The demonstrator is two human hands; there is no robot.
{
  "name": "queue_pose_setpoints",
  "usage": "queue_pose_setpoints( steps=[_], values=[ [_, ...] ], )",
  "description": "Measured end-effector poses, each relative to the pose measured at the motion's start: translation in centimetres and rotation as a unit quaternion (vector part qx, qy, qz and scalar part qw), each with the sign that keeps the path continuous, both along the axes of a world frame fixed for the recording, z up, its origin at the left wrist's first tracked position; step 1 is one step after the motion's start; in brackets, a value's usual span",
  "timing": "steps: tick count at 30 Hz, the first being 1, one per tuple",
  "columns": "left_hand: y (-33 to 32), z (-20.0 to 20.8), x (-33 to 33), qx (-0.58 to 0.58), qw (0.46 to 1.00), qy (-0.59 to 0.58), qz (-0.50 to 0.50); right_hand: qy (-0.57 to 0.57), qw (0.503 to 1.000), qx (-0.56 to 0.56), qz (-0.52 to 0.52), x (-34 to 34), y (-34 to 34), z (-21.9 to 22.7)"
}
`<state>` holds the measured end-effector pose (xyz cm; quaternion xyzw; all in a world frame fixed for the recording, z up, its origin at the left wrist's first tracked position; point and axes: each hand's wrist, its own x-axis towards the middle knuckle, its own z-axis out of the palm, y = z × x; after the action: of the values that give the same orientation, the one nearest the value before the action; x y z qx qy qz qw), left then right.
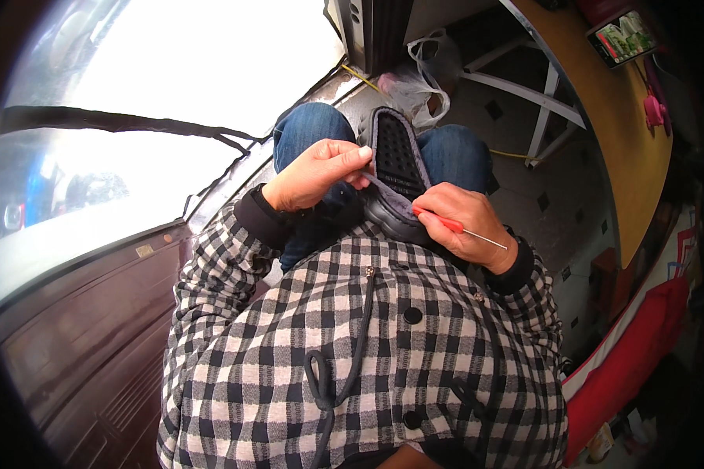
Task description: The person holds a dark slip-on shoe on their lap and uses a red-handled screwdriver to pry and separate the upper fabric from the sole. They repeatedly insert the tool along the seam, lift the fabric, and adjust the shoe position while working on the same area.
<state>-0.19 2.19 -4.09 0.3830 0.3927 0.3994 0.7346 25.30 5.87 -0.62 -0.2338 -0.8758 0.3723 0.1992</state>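
Presently, the work appears to be at the edge-handling step: a black clog [399,156] is positioned between the knees of the blue jeans [313,129], its grey fuzzy lining [397,205] exposed along the rim. The left hand [321,172] has its thumb and forefinger pinched together at the clog's left edge; what lies between them cannot be told. The right hand [463,223] grasps a red-handled tool [446,222] in curled fingers at the opposite rim (its thin metal shaft points back toward the wrist, away from the clog). As a judgement, the next move calls for steadying the rim with the left fingers and, should the tip be needed, turning the tool around in the right. Observe the edges: the window sill [231,181] runs close beside the left knee and limits travel on that side. Greater room appears available to the right, over the tiled floor [524,203], as far as the curved edge of the yellow tabletop [633,156].
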Motion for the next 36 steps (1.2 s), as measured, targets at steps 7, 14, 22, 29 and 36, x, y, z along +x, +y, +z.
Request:
queue_pose_setpoints(
  steps=[7, 14, 22, 29, 36],
  values=[
    [0.5, 0.6, 1.6, 0.214, 0.976, 0.041, -0.018, 0.006, 0.998, 0.057, 0.04, -0.1, 0.0, 0.8],
    [1.9, 0.6, 2.0, 0.477, 0.756, 0.448, -0.025, -0.056, 0.985, 0.149, 0.072, -0.2, -1.1, 0.8],
    [3.9, 0.6, 0.5, 0.448, 0.819, 0.346, -0.093, -0.029, 0.946, 0.316, 0.064, -0.1, -1.3, 0.1],
    [3.2, 1.7, 1.1, 0.248, 0.914, 0.28, -0.159, -0.002, 0.906, 0.423, 0.035, 0.8, -1.4, -0.1],
    [2.8, 1.1, 2.9, 0.214, 0.926, 0.275, -0.144, -0.016, 0.895, 0.445, 0.029, 2.2, -2.1, -0.4]
  ],
)
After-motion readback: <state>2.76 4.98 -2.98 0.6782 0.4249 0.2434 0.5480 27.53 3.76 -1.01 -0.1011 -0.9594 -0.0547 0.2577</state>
